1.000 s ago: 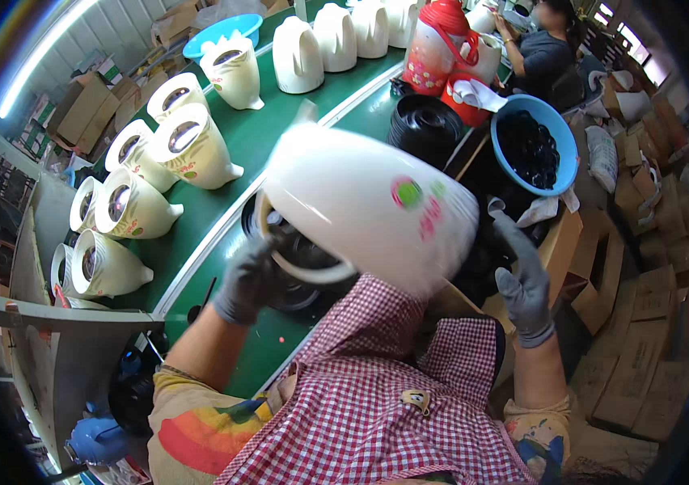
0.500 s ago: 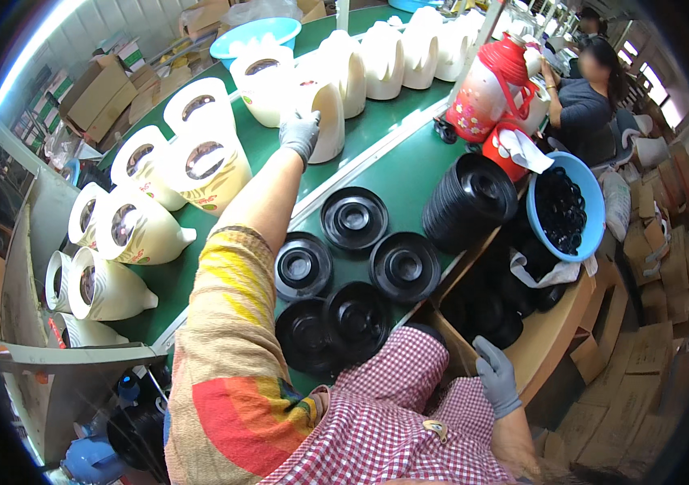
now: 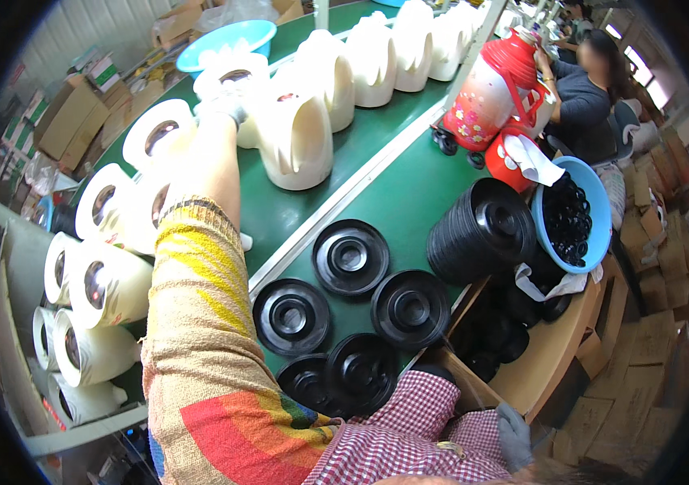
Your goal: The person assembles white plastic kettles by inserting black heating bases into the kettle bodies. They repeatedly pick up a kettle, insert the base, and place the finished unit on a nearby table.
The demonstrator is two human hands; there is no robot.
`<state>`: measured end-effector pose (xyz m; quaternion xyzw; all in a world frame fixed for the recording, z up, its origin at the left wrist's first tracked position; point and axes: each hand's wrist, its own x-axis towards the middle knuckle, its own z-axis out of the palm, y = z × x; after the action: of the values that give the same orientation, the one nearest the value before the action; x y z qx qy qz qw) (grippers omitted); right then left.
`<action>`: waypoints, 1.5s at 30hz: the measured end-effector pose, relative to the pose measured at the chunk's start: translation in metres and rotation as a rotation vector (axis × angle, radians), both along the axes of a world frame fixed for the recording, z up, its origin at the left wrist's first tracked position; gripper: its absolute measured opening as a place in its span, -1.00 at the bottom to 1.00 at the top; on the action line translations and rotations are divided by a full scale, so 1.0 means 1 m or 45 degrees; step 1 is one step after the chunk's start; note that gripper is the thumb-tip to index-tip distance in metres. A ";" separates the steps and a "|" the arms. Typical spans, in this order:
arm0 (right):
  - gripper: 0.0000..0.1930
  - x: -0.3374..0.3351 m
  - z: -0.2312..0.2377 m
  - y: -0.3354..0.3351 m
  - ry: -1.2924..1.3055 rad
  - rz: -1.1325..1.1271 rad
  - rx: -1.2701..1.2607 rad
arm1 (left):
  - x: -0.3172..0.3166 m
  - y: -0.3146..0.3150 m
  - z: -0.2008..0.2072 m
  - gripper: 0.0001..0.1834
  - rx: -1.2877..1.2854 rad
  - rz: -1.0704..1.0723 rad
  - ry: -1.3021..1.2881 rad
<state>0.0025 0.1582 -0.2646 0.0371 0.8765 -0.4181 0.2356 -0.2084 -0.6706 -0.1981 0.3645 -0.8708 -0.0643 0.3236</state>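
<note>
My left hand, in a grey glove, reaches over the far left of the green table. It is at a cream thermos jug body whose dark, shiny round opening faces me; glare hides the fingers and whether they grip. Just right of it a cream jug body with a scooped side stands upright, apart from the hand. My right hand, also gloved in grey, rests by my checked apron. Its fingers look stretched out, with nothing seen in them. Between my arms lie several round black plastic bases.
More jug bodies line the table's left side, and others recede at the back. A tall stack of black discs stands near a red flowered thermos and a blue basin of black rings. A co-worker sits far right.
My left hand has left the scooped jug body and moved left to another jug body. My right hand has dropped lower beside the apron. The view has shifted.
</note>
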 end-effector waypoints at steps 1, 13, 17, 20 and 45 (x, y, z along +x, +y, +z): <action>-0.61 0.010 -0.002 0.006 -0.006 -0.099 -0.023 | -0.004 0.018 0.005 -0.60 0.041 0.092 -0.319; -0.63 0.046 0.018 0.052 0.246 0.081 0.000 | 0.033 0.055 0.145 -0.52 -0.205 0.135 -0.304; -0.59 0.015 0.055 0.032 0.358 0.118 -0.227 | 0.092 0.148 0.201 -0.54 -0.550 -0.253 -0.031; -0.53 -0.018 0.089 0.017 0.583 0.375 -0.311 | 0.155 0.237 0.231 -0.48 -0.714 -0.545 0.081; -0.66 0.038 0.153 0.061 0.235 0.342 -0.718 | 0.356 0.553 0.037 -0.49 0.604 -1.742 0.236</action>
<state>0.0403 0.2196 -0.1115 -0.1837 0.7409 -0.6111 0.2094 0.1481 -0.1178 -0.1607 -0.2080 -0.8353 -0.4698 0.1956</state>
